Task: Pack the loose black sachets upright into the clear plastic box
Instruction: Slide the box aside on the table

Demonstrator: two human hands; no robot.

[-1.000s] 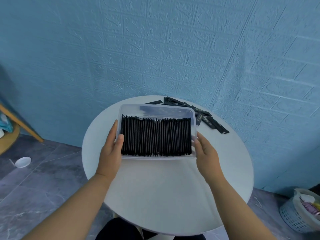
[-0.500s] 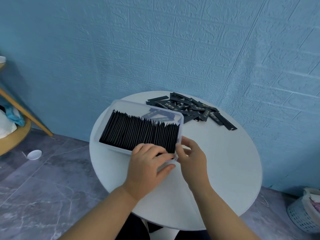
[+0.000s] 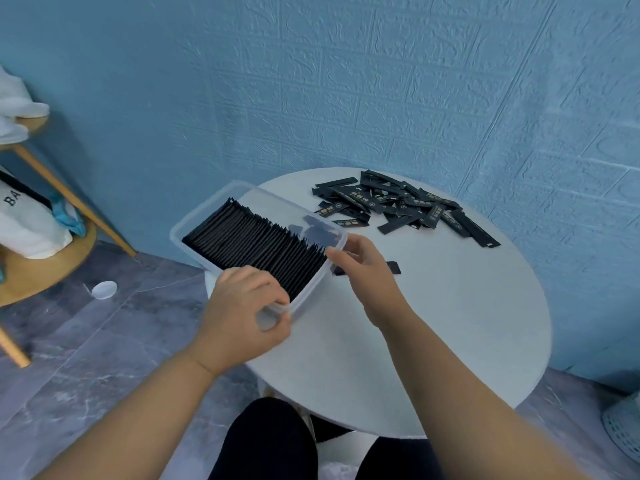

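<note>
A left hand is gripping the clear plastic box at its near corner while the right hand is pinching its end rim. The box, full of upright black sachets, is overhanging the white table. Gold print on the loose sachets beyond is unreadable, and a white bag is showing "BA".

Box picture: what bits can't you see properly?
All in the head view:
1. Near corner of the clear plastic box: hidden by the left hand gripping it.
2. One sachet: mostly hidden behind the right hand; held or not, cannot tell.
3. Print on the loose sachets: too small to read.
4. The basket: cut off by the right edge.
</note>
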